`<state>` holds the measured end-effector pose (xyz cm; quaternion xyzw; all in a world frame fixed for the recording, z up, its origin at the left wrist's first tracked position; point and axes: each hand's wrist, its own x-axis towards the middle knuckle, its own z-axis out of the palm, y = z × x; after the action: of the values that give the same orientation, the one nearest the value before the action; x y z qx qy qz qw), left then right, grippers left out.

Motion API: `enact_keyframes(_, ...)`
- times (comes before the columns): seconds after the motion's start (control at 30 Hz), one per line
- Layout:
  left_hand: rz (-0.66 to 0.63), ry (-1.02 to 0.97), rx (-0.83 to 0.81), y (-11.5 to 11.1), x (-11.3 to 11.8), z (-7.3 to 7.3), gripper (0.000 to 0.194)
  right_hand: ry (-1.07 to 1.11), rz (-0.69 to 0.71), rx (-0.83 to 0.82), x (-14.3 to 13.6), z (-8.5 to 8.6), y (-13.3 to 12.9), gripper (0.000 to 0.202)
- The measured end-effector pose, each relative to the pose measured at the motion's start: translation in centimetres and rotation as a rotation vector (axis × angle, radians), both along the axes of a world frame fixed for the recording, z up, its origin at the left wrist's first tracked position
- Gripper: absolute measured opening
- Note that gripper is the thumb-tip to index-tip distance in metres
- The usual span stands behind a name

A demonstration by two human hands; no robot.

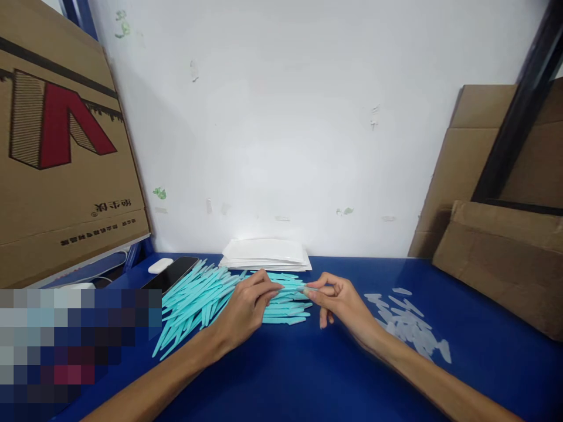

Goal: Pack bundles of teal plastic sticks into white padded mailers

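Note:
A slim turquoise stick [292,286], which looks like an eyebrow razor, spans the gap between my two hands. My left hand [250,302] pinches its left end between thumb and fingers. At the other end, my right hand [334,299] pinches what seems to be a translucent cap; the fingertips partly hide it. Beneath and behind the hands lies a row of similar turquoise sticks [285,313]. A larger, fanned pile of sticks [193,308] spreads to the left of my left hand. Loose translucent caps [411,328] lie scattered on the blue table beside my right forearm.
White flat sheets or packets [264,253] are stacked against the wall. A dark phone [176,272] and a white case [160,265] lie at the back left. A printed cardboard box [65,146] stands left; cardboard [505,264] leans at the right. The blue table [272,375] extends towards me.

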<state>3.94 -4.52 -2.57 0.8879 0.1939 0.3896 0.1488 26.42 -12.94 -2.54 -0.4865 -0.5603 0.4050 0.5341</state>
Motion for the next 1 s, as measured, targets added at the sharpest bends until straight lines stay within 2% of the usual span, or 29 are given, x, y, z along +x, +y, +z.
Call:
enact_keyframes(0.13,0.018,0.031,0.039,-0.2,0.0,0.2,0.03,-0.031,-0.015,0.003,-0.1,0.3,0.1,0.04)
enact_keyframes(0.3,0.126,0.228,0.145,-0.2,0.2,1.0,0.024,-0.134,-0.01,0.04,0.1,0.4,0.6,0.041)
enact_keyframes(0.4,0.305,0.402,0.326,0.4,-0.1,2.1,0.023,-0.283,-0.096,0.116,0.4,0.7,0.5,0.038)
enact_keyframes(0.5,0.583,0.572,0.418,1.6,-1.5,3.7,0.024,-0.5,-0.214,0.222,0.7,1.1,0.2,0.035)
enact_keyframes(0.6,0.858,0.664,0.341,2.9,-4.1,5.0,0.026,-0.67,-0.271,0.288,0.8,1.3,-0.2,0.032)
enact_keyframes(0.7,1.044,0.732,0.195,4.2,-7.0,5.8,0.025,-0.744,-0.281,0.341,0.8,1.2,-0.4,0.03)
enact_keyframes(0.83,1.127,0.778,0.019,5.3,-9.6,6.1,0.022,-0.804,-0.262,0.371,0.6,1.0,-0.4,0.027)
enact_keyframes(1.0,1.119,0.839,-0.066,6.0,-10.1,5.7,0.02,-0.837,-0.249,0.374,0.7,1.0,-0.3,0.027)
